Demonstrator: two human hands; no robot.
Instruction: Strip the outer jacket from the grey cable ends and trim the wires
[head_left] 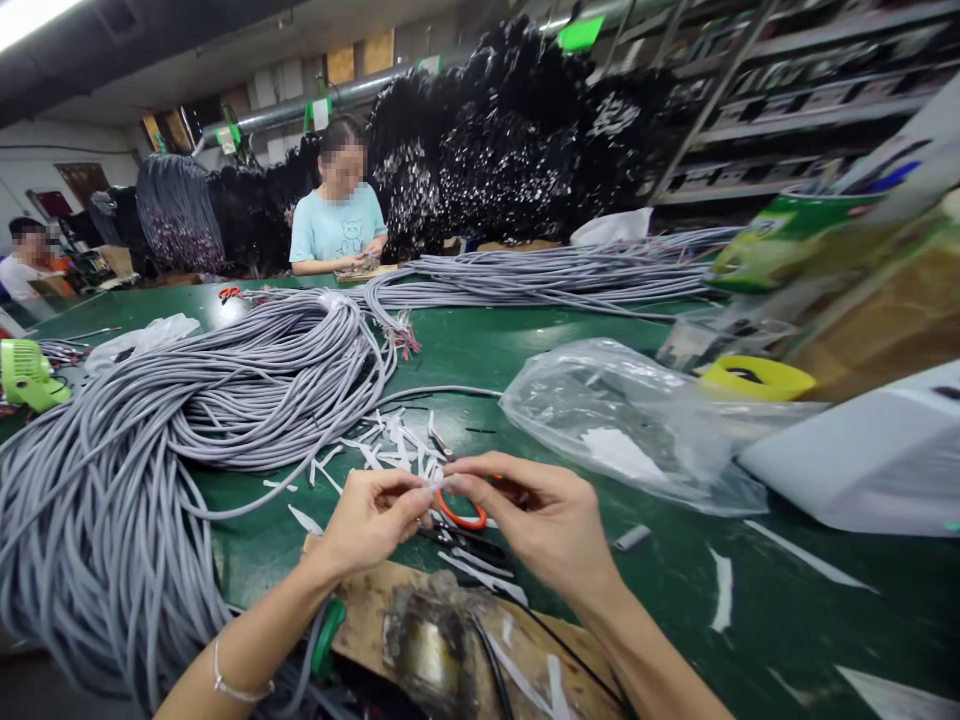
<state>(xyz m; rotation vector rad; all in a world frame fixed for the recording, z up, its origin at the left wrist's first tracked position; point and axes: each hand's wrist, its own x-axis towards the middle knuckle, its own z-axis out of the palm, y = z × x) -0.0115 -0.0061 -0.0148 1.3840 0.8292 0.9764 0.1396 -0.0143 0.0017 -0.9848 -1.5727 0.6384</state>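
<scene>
Your left hand (367, 525) was closed to a thumb-and-finger pinch on a small pale piece (435, 483), and your right hand (555, 515) met it from the other side, its thumb and forefinger nearly together on the same piece. Holding it from both sides, at the fingertips, probably let you steady and turn something so small; just what it was, I couldn't tell. It was above the counter (450, 345), between your hands. The orange-handled scissors (463, 517) lay just below your right hand, likely for quick reach, among white strips (394, 440) heaped in front of you. Nearer your body, under your wrists, sat a wooden board (375, 600), close enough to work over. The grey cables (270, 370) were massed to your left, seemingly so that the middle stayed workable, and a clear plastic bag (600, 410) lay to your right. Across from you, a co-worker (341, 225) had both hands low over the counter.
</scene>
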